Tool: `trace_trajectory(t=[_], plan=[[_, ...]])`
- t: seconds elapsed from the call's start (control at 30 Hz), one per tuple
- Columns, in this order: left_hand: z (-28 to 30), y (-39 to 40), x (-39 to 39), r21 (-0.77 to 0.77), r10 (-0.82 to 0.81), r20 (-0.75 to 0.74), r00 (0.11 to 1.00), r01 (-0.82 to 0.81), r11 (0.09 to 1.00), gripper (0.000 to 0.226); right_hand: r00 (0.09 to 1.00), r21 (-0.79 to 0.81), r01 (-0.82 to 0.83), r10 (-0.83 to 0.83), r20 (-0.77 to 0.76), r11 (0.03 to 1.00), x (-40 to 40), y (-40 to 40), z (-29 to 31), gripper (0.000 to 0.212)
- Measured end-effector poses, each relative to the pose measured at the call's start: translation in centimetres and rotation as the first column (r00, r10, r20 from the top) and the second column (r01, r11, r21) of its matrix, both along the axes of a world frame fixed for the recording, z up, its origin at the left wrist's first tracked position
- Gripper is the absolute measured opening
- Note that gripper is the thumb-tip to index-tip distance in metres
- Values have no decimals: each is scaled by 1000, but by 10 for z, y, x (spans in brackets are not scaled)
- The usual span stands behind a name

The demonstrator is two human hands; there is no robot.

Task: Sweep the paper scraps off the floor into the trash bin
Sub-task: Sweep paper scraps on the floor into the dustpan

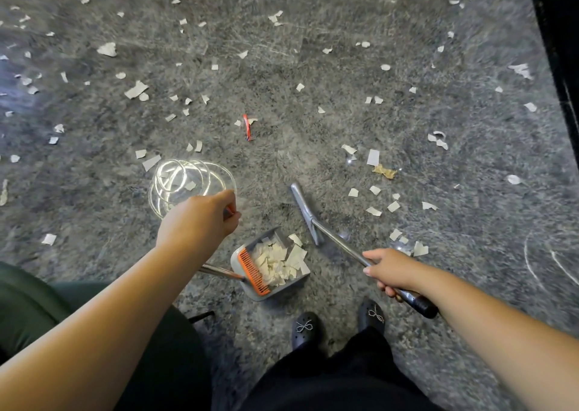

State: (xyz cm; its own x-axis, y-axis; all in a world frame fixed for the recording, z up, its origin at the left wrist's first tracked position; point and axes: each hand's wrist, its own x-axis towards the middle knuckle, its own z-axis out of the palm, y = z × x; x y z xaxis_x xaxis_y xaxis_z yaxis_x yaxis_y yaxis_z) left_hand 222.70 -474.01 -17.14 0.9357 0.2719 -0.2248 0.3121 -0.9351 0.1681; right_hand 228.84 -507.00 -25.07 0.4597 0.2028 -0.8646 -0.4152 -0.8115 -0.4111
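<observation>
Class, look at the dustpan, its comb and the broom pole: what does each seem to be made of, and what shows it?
Dustpan: likely grey moulded plastic, matte, smooth rounded walls.
Comb: orange plastic by its look, uniform colour, fine moulded teeth.
Broom pole: probably metal, silvery with bright glints; the dark end by the right hand looks like a rubber or plastic grip.

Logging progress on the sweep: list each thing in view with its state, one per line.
Dustpan: on the floor, holding a pile of scraps.
Broom: head beside the dustpan's mouth.
Left hand: gripping the dustpan handle.
Right hand: gripping the broom handle.
Scraps: many scattered on the floor.
Red wrapper: on the floor, unswept.
</observation>
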Motion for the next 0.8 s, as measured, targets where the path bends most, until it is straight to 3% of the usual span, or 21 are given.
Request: trace_trajectory(t=[0.3, 0.53, 0.8], plan=[[0, 12, -3, 48, -17, -11, 1000, 18, 999, 18, 997, -72, -62, 58, -58, 996, 1, 14, -30, 54], [-4, 18, -6, 66, -7, 0, 1000, 7, 998, 18, 975, -10, -191, 188, -117, 982, -19, 32, -32, 45], [-4, 19, -10, 70, 10, 4, 1000, -10, 998, 18, 973, 65, -184, 191, -128, 981, -32, 33, -13, 48]])
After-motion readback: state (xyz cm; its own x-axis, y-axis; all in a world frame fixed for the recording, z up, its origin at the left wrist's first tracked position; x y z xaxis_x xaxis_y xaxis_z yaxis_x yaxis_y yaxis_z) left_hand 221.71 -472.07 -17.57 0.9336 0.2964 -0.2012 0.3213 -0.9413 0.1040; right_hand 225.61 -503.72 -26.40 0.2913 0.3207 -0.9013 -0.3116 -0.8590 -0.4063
